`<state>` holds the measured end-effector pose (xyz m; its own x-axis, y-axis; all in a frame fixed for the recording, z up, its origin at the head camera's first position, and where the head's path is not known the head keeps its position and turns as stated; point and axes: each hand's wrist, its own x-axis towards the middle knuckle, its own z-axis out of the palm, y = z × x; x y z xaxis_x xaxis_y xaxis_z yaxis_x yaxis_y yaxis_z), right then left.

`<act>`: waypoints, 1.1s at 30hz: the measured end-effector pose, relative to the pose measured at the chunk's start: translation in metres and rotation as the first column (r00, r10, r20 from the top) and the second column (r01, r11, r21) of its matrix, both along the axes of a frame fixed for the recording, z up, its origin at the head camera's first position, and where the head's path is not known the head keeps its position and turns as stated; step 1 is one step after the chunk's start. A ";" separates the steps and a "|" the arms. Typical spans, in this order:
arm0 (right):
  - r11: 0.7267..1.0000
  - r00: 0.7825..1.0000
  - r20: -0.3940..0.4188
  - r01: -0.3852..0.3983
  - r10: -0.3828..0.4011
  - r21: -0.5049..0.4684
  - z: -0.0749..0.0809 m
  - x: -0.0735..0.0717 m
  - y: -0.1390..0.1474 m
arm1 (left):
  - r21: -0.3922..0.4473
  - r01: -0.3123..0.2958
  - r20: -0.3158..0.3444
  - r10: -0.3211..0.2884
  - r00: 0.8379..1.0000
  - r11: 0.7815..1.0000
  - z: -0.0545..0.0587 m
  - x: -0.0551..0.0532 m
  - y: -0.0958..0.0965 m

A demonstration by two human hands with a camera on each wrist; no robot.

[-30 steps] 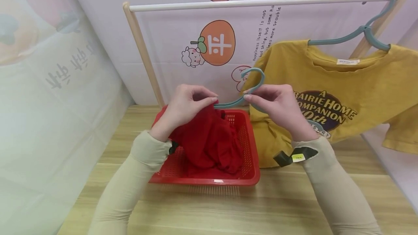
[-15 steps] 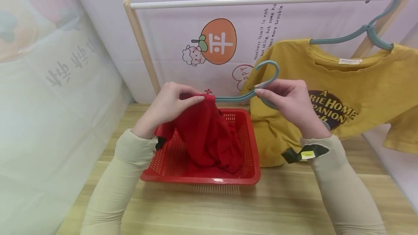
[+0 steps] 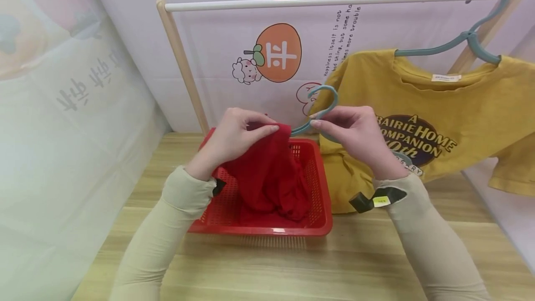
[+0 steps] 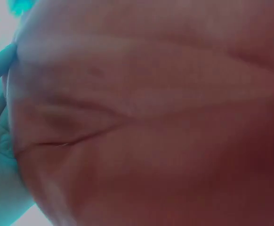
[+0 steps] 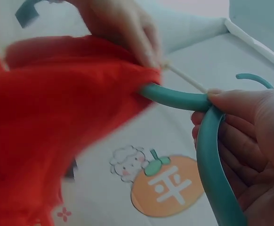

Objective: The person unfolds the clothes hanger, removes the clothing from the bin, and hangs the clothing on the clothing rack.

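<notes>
A red garment [image 3: 267, 166] drapes from my left hand [image 3: 234, 138] down into a red plastic basket [image 3: 326, 199]. My left thumb and fingers pinch the garment's upper edge, where one arm of a teal hanger [image 5: 174, 98] runs inside the cloth. With thumb and fingers my right hand [image 3: 355, 129] grips that hanger just under its hook; the hook points up. In the right wrist view the hanger's other arm [image 5: 214, 165] is bare. Cloth fills most of the left wrist view, with part of the left hand [image 4: 0, 141] at its left edge.
Behind the basket stands a clothes rack with a white rail [image 3: 267, 3] and wooden posts. A yellow T-shirt [image 3: 418, 110] hangs from its right end on another teal hanger [image 3: 439, 51]. Below lies a wood-grain table [image 3: 251, 273]; printed sheets line the back and left.
Both hands first shifted apart, baring more of the hanger arm, then came closer again. The garment's edge now sits nearer the hook, covering more of that arm.
</notes>
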<state>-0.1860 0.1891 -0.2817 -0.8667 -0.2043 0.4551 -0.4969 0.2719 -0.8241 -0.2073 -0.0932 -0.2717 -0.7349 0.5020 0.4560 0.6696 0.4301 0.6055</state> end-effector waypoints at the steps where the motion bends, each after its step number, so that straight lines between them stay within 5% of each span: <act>1: 1.000 1.000 -0.001 -0.015 0.015 0.001 0.000 0.000 -0.002 | -0.005 0.018 0.008 -0.018 1.000 1.000 0.000 0.001 0.003; 9: 1.000 0.999 -0.034 -0.031 0.031 -0.002 -0.001 0.001 -0.004 | -0.031 0.045 0.077 -0.043 0.996 0.999 0.001 0.005 0.008; 18: 1.000 1.000 -0.028 0.004 -0.004 0.010 0.003 0.003 0.000 | -0.088 0.040 0.044 -0.036 0.998 0.995 0.003 0.005 0.008; 33: 0.999 0.999 -0.035 -0.038 0.038 -0.007 0.005 0.004 -0.013 | 0.058 0.114 -0.007 -0.114 0.993 0.992 -0.002 0.007 0.021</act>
<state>-0.1821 0.1763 -0.2771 -0.8418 -0.2329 0.4869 -0.5354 0.2463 -0.8079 -0.2001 -0.0722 -0.2734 -0.6725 0.5553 0.4892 0.7145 0.3148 0.6249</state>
